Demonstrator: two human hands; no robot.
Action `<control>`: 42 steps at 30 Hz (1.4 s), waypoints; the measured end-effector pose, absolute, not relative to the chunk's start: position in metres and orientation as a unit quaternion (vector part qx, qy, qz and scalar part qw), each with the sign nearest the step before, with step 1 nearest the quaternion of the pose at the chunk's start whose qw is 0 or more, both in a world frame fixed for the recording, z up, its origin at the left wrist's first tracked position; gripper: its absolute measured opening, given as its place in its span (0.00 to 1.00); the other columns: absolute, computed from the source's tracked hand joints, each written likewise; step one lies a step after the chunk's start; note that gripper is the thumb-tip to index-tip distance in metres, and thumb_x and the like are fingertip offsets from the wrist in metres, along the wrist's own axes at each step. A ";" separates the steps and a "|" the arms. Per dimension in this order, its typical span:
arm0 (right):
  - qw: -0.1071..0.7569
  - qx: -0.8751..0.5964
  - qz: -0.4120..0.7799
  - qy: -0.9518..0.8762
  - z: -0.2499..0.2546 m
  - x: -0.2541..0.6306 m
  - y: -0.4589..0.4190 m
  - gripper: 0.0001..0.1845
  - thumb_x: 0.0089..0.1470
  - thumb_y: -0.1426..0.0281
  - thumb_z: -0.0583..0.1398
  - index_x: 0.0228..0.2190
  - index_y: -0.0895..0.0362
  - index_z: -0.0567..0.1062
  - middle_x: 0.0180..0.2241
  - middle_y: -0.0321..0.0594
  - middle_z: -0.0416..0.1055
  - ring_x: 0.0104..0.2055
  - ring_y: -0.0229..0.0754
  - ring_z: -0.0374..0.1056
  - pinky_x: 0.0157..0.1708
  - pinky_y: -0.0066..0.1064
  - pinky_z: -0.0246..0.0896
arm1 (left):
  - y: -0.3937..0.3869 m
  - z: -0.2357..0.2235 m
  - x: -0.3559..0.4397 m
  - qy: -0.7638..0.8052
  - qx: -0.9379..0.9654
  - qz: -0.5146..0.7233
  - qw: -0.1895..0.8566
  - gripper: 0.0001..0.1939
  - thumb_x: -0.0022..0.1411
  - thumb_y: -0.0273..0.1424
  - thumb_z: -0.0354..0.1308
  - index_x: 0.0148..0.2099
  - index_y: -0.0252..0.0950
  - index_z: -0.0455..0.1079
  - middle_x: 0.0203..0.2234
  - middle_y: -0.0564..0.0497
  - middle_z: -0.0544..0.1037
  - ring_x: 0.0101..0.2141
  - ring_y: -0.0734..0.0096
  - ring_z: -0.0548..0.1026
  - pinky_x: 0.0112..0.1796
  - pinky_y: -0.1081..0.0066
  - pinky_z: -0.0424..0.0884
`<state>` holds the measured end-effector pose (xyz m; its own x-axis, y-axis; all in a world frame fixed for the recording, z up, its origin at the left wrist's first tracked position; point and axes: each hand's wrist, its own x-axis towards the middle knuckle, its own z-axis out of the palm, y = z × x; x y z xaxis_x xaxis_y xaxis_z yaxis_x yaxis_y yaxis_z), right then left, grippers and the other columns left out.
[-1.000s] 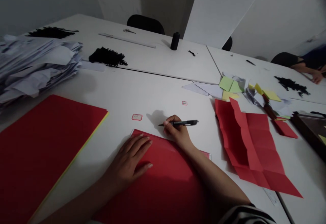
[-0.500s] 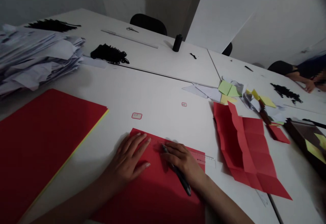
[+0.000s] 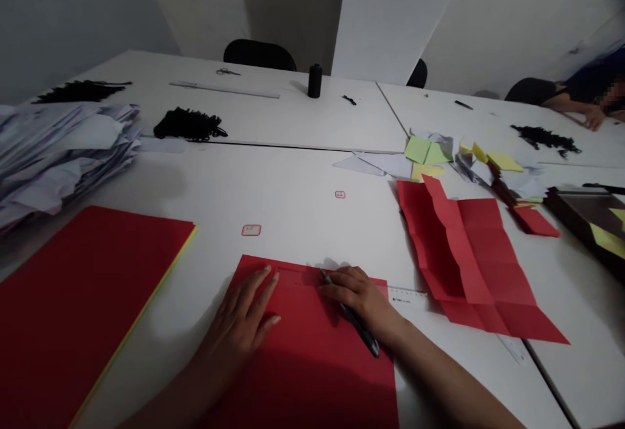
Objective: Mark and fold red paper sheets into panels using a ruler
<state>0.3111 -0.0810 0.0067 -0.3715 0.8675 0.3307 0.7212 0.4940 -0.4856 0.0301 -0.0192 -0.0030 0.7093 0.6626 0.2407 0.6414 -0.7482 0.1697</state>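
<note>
A sheet of red paper (image 3: 312, 377) lies on the white table in front of me. My left hand (image 3: 244, 315) rests on its upper left part with the fingers stretched out. In my right hand (image 3: 359, 295) is a black pen (image 3: 359, 328), its tip near the sheet's top edge. A clear ruler (image 3: 407, 299) lies across the upper part of the sheet, partly under my right hand, and sticks out past the right edge. To the right stands a creased red sheet (image 3: 481, 256) with fold lines, partly raised.
Stacked red and yellow paper (image 3: 92, 299) lies at left, below a pile of white papers (image 3: 53, 155). Black cord bundles (image 3: 188, 124), a black spool (image 3: 315, 81) and scissors (image 3: 228, 71) are farther back. Coloured scraps (image 3: 427, 150) lie at right; another person's hand (image 3: 593, 118) is beyond.
My right hand has moved right with the pen, and the ruler now extends farther past the sheet's right edge. My left hand stays on the paper. The camera view has tilted and shifted.
</note>
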 end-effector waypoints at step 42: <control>0.274 -0.504 0.131 -0.808 0.000 0.314 -0.084 0.17 0.65 0.69 0.51 0.54 0.49 0.68 0.49 0.43 0.73 0.53 0.45 0.64 0.49 0.40 0.61 | -0.024 -0.006 0.068 0.295 0.940 0.130 0.108 0.31 0.67 0.40 0.51 0.69 0.39 0.50 0.63 0.45 0.62 0.61 0.55 0.61 0.58 0.55 0.63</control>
